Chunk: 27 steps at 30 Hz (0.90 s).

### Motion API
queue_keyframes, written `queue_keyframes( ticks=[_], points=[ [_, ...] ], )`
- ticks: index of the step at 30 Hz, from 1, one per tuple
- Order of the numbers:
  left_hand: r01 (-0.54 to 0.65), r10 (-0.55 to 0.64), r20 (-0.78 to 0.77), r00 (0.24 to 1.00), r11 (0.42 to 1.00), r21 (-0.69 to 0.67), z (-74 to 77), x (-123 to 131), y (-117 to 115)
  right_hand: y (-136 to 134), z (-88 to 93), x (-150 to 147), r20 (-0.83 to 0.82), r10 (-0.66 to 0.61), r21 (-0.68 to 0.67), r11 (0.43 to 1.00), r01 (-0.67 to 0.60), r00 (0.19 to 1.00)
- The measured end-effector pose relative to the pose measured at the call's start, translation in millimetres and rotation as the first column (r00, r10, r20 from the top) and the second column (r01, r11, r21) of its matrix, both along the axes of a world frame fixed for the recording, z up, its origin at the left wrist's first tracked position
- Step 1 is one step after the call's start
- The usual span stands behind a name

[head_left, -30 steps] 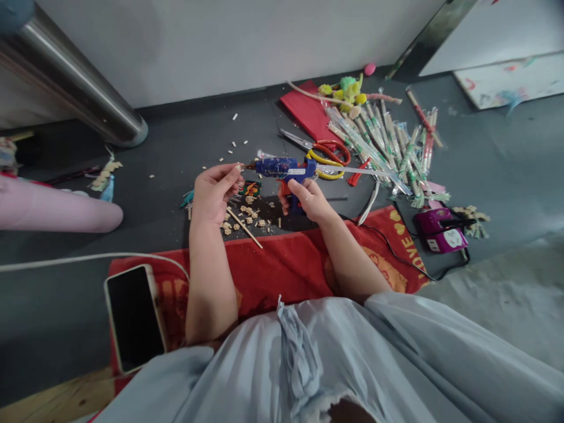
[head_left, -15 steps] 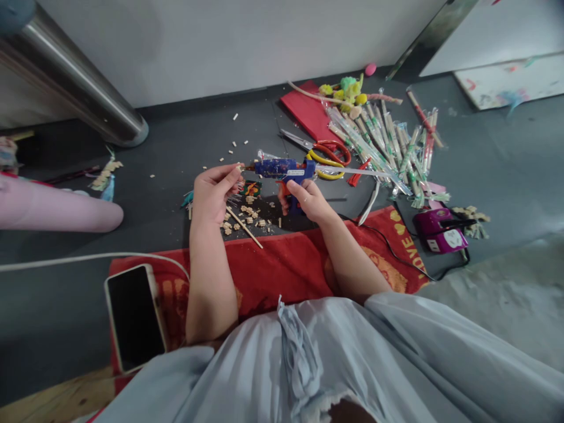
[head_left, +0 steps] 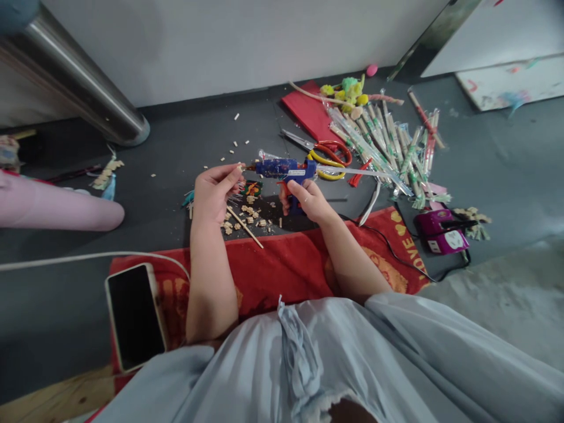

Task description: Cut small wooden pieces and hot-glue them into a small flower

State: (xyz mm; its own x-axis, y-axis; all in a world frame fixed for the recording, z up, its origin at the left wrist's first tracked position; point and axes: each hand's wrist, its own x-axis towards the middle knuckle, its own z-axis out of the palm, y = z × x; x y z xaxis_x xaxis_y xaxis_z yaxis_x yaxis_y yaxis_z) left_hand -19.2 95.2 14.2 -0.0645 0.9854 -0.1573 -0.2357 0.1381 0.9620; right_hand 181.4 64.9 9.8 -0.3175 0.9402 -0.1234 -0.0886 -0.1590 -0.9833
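My right hand (head_left: 307, 201) is closed round the grip of a blue hot glue gun (head_left: 284, 168), whose nozzle points left. My left hand (head_left: 214, 192) pinches a thin wooden stick (head_left: 245, 226) and holds its upper end right at the nozzle tip. The stick slants down to the right below the hand. Small cut wood pieces (head_left: 249, 215) lie scattered on the dark floor under both hands. A clear glue stick (head_left: 352, 171) pokes out of the back of the gun.
Red and yellow scissors (head_left: 326, 154), a red sheet (head_left: 311, 114), wrapped chopsticks (head_left: 388, 147) and pompoms (head_left: 348, 91) lie beyond. A purple power strip (head_left: 440, 232) sits right. A phone (head_left: 134, 316) rests on the red towel (head_left: 282, 267). A metal pole (head_left: 79, 79) stands at left.
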Motion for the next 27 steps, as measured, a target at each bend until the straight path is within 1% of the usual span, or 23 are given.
queue_keyframes(
  ticks=[4,10,18,27],
  points=[
    [-0.006,0.006,0.021,1.000,1.000,-0.005,2.0,0.6,-0.6,0.3,-1.4,0.3,-0.014,0.010,0.005,1.000,-0.010,1.000],
    [0.005,-0.005,0.001,1.000,1.000,0.003,2.2,0.6,-1.0,0.7,-2.2,0.1,-0.004,0.006,-0.004,1.000,-0.006,1.000],
    [-0.010,0.009,0.034,0.999,1.000,0.008,1.6,0.6,-1.0,0.1,-2.7,0.4,-0.017,0.006,0.005,1.000,-0.006,1.000],
    [-0.016,0.016,-0.012,1.000,0.999,0.029,-0.3,-1.8,-1.4,0.1,-3.6,0.3,-0.002,0.019,0.008,1.000,-0.019,1.000]
  ],
)
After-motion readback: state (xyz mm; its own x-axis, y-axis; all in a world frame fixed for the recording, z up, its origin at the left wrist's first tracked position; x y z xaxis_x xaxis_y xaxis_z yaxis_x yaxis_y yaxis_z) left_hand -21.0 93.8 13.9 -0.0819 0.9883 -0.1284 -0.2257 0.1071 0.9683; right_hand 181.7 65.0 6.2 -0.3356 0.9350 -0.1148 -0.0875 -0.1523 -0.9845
